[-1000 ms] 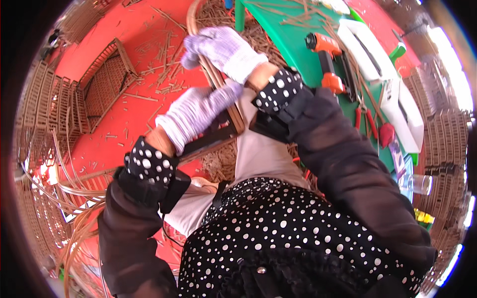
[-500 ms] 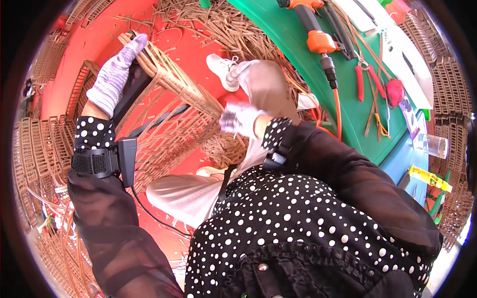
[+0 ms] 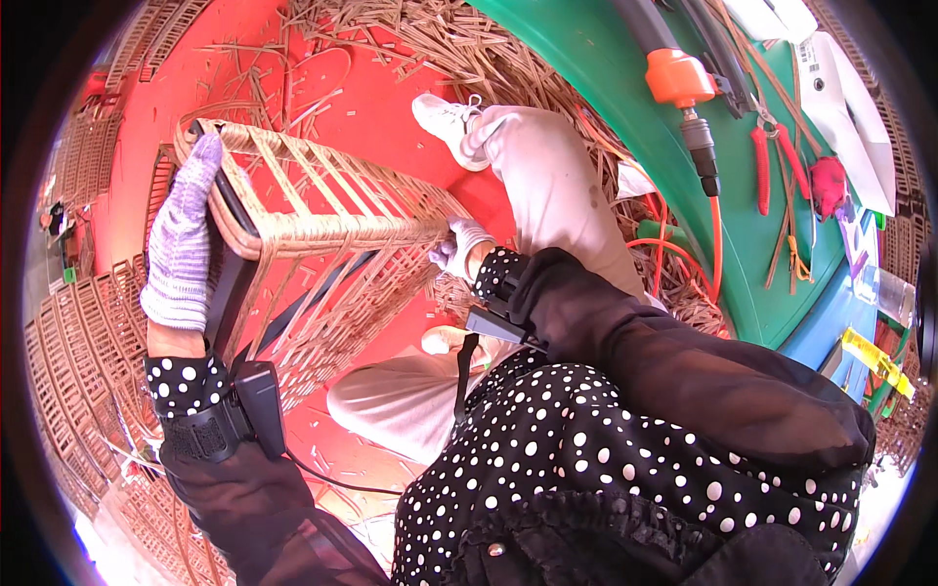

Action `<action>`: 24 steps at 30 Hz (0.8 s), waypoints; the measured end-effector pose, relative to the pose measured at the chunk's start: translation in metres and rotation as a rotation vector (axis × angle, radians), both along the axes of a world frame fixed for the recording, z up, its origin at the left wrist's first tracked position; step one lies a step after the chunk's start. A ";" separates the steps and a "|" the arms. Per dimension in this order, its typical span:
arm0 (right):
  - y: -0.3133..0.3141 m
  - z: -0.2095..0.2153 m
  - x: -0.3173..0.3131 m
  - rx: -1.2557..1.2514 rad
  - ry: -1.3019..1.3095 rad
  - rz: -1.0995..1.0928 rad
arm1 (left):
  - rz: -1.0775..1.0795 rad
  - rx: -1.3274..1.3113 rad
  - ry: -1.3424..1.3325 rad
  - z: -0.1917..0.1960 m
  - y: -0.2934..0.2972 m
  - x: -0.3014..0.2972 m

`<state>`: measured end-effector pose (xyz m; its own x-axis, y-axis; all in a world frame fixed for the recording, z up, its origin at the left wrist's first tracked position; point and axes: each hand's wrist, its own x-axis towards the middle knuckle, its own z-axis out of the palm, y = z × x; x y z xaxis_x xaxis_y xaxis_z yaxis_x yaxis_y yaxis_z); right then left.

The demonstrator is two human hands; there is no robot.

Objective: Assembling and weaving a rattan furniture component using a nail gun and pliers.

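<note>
Woven rattan frame [image 3: 322, 210] held up over the red floor [image 3: 391, 88], left of the green table [image 3: 625, 127]. Left hand [image 3: 181, 239] lies flat along its far end, gloved fingers stretched over the dark bar; right hand [image 3: 457, 249] pinches the near corner. White flat package [image 3: 840, 98] sits at the table's far right edge.

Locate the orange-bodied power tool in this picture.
The orange-bodied power tool lies upper right in the head view on the green table, left of the red-handled pliers.
</note>
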<state>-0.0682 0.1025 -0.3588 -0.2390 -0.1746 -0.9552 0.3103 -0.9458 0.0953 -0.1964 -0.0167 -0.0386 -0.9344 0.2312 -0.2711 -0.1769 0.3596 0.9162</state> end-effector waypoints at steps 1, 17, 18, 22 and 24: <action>0.003 0.008 0.001 0.013 0.007 -0.002 | 0.086 -0.005 -0.067 0.003 0.005 0.004; 0.042 0.097 0.030 0.136 0.531 0.493 | -0.522 -0.518 0.797 -0.018 -0.023 0.037; 0.047 0.113 0.034 0.236 0.640 0.674 | -0.531 -0.448 0.802 -0.013 -0.021 0.045; 0.063 0.160 0.046 1.304 0.948 1.339 | -0.178 -0.305 0.382 -0.004 0.014 0.081; 0.053 0.174 0.049 1.496 0.946 1.441 | -0.077 -0.237 0.275 -0.002 0.014 0.087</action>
